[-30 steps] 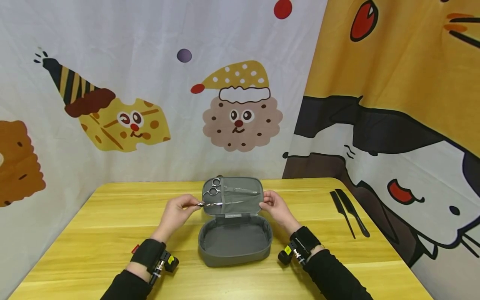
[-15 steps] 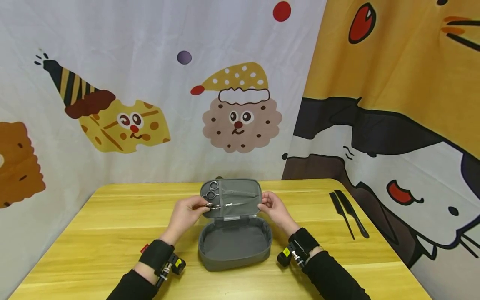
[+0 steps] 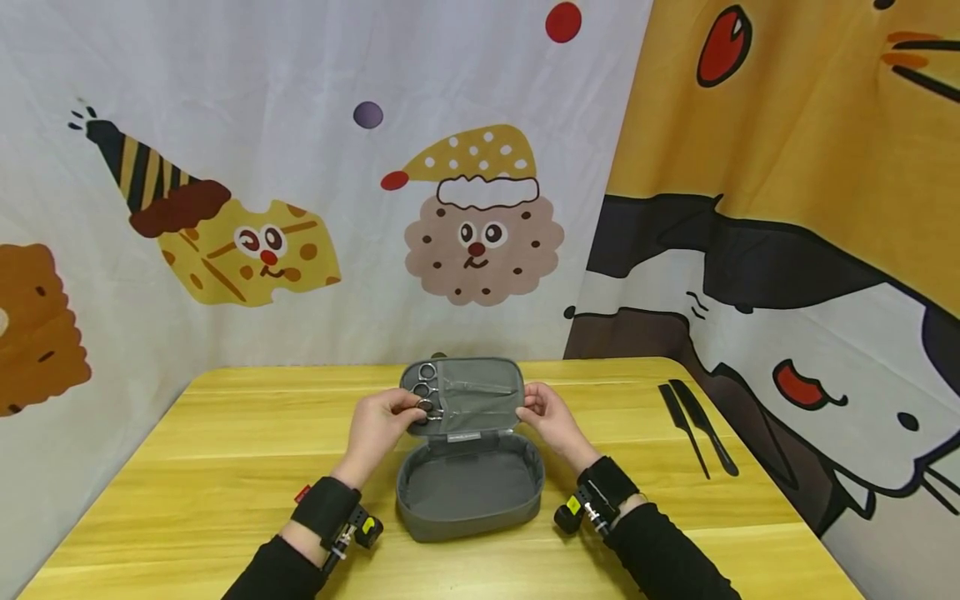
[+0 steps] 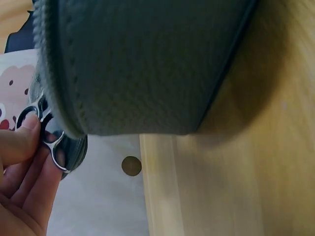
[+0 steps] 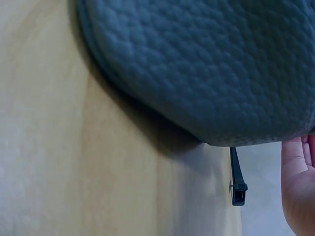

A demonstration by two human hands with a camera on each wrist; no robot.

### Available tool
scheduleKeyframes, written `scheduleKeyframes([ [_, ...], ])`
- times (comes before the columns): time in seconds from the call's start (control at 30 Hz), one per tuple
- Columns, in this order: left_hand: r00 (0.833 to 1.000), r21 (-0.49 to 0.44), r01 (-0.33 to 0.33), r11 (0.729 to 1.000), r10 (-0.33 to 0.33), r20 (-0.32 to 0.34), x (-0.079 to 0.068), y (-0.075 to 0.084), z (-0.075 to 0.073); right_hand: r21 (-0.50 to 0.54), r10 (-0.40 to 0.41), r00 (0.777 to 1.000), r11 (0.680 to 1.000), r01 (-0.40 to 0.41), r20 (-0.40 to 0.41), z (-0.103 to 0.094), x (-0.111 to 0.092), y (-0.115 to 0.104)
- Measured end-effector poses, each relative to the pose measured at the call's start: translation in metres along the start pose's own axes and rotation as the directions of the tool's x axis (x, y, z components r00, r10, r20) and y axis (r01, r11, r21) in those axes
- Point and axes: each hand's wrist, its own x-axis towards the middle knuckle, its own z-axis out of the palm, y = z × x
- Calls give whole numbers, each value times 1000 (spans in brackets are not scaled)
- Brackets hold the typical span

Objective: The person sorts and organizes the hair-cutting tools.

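This looks like a small filming corner — 1 wood-grain table [image 3: 187, 467] against hung cloth [image 3: 300, 58] printed with a cheese [image 3: 225, 262], a biscuit [image 3: 457, 250] and a cat-like face [image 3: 832, 350], plus 2 wrist cameras [image 3: 367, 531] — home or studio unclear.

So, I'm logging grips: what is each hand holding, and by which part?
Left hand: the lower scissors, by the finger rings. Right hand: the grey case's lid, by its right edge.
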Motion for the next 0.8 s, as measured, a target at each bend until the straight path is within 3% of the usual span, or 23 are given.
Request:
scheduleKeyframes([
  [0.3, 996, 13, 88, 996, -88, -2, 0, 7, 7, -18, -36, 999, 999, 36, 16, 0, -2, 1],
  [0.5, 994, 39, 107, 993, -107, 9, 3, 6, 8, -17, -8, 999, 1000, 8, 42, -1, -9, -17],
  [0.63, 994, 35, 107, 994, -108, 22, 4, 4, 9, -5, -7, 999, 1000, 7, 34, -2, -2, -2],
  [0.8, 993, 9, 118, 993, -118, 28, 6, 2, 8, -5, -22, 1000, 1000, 22, 16, -1, -2, 2],
])
